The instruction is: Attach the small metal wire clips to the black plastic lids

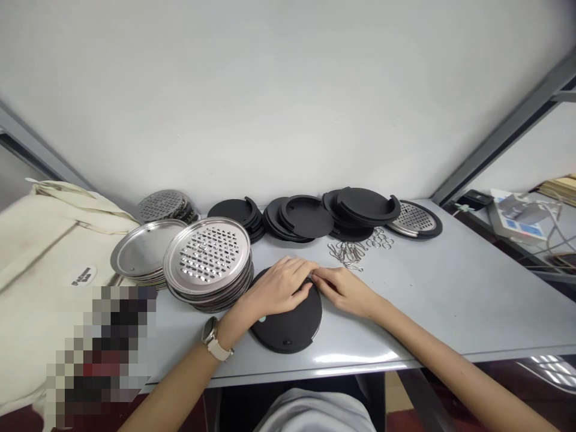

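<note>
A black round cover [294,327] lies near the table's front edge, with a small slot towards its near side. My left hand [283,285] reaches across its top, the fingers curled over the far right rim and the thumb resting on the face. At that same rim my right hand [344,289] is closed in a pinch, its fingertips meeting those of the left. What the right fingertips hold is too small and covered to make out. A stack of round metal grater plates [209,258] stands just left of the cover.
Behind are piles of black covers [306,216], loose metal clips [347,254], split rings [380,239] and a grater plate in a black cover [414,219]. Smooth metal discs [146,247] and more grater plates [162,205] stand left, beside a cream cloth bag [49,258].
</note>
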### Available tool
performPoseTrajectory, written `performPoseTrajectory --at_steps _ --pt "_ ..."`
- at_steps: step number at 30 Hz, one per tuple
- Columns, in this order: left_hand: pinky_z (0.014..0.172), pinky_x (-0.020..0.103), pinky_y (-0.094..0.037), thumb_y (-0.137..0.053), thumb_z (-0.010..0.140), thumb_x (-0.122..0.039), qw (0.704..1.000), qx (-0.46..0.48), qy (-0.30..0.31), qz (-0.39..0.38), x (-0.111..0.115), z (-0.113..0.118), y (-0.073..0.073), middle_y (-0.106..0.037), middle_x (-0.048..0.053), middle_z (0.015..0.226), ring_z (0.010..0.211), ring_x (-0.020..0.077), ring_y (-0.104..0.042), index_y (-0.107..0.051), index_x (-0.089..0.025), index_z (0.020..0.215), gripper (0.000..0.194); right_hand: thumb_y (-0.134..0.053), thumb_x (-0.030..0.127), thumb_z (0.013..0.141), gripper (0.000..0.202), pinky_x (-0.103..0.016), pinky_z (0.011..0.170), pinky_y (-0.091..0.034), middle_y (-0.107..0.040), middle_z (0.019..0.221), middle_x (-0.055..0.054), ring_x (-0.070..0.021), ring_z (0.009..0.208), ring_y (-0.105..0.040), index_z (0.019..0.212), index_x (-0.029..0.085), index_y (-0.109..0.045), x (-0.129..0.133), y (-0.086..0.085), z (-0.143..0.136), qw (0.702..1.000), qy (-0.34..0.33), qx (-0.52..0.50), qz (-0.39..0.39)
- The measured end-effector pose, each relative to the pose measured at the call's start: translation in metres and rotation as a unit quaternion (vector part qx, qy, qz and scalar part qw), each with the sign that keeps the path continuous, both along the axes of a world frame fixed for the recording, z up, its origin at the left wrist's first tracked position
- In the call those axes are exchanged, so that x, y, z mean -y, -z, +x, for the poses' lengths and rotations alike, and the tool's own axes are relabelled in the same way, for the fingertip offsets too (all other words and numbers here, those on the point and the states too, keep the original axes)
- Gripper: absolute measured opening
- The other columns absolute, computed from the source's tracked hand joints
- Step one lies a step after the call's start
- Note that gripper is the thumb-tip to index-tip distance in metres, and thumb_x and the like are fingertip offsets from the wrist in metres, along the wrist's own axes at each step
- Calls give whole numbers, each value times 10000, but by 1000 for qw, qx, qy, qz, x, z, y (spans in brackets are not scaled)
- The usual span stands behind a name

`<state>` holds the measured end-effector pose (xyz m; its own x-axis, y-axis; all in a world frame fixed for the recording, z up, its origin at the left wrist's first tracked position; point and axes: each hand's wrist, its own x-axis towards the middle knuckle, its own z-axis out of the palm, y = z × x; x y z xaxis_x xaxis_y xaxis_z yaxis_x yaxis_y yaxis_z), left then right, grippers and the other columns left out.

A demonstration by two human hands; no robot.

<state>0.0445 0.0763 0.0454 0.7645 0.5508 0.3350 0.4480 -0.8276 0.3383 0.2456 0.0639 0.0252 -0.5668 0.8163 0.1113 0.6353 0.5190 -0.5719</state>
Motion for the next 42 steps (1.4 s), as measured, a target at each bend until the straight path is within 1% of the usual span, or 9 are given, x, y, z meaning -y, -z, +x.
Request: performPoseTrajectory --at_steps 5,7,12,15,19,24,34,37,42 --pt "875 379 -447 -462 883 -155 1000 9 0 -27 -1 0 3 -578 70 1071 997 218 -553 -426 -193 1150 271 -333 260 965 253 -229 567 -363 -600 690 -12 -123 548 -513 883 187 -561 1 -1 0 1000 -7 2 5" --pt "905 394 -438 -463 884 -156 999 17 1 -37 -2 -1 4 -567 75 1097 1031 225 -545 -413 -195 1158 282 -329 269 967 262 -234 567 -362 -594 680 -15 -127 546 -515 868 184 -556 1 -1 0 1000 -7 5 11" --pt "955 395 -431 -475 882 -162 997 43 -1 -70 -4 0 8 -546 74 1122 1084 220 -529 -345 -208 1225 370 -319 289 971 293 -240 527 -334 -548 613 -3 -121 485 -457 800 184 -532 2 1 -1 1000 0 17 18" --pt "942 381 -450 -482 878 -164 995 44 -4 -85 -3 0 9 -546 74 1107 1079 217 -532 -346 -208 1208 360 -313 298 975 302 -237 522 -328 -544 608 -1 -116 473 -439 802 183 -532 3 2 0 1000 2 19 17" --pt "939 388 -457 -484 876 -163 995 42 -4 -85 -2 0 8 -541 81 1100 1078 224 -532 -343 -203 1196 351 -313 304 976 310 -232 518 -321 -543 605 1 -110 465 -418 800 181 -537 4 2 0 1000 5 14 13" --pt "943 399 -463 -486 880 -172 994 51 -4 -98 -2 0 9 -543 79 1097 1095 226 -530 -310 -213 1240 403 -326 290 971 296 -223 526 -321 -549 609 5 -109 477 -428 802 183 -544 6 1 -2 1000 12 4 -2" --pt "913 391 -481 -478 888 -190 996 40 -9 -75 -1 0 10 -522 93 1090 1066 227 -543 -328 -199 1176 324 -313 316 971 312 -230 541 -337 -582 630 -4 -136 519 -495 803 198 -548 16 5 -8 998 69 3 -8" --pt "913 390 -479 -474 883 -168 996 41 2 -78 -1 0 9 -534 93 1070 1064 224 -544 -324 -190 1171 325 -306 321 969 314 -237 542 -341 -576 619 -8 -148 521 -502 795 203 -539 19 5 -10 996 88 9 -8" --pt "901 398 -484 -474 873 -152 995 35 8 -88 0 -1 7 -541 99 1086 1077 238 -548 -321 -193 1184 349 -299 307 967 317 -241 548 -345 -582 620 -14 -158 531 -515 776 207 -531 21 6 -13 995 98 6 -2"
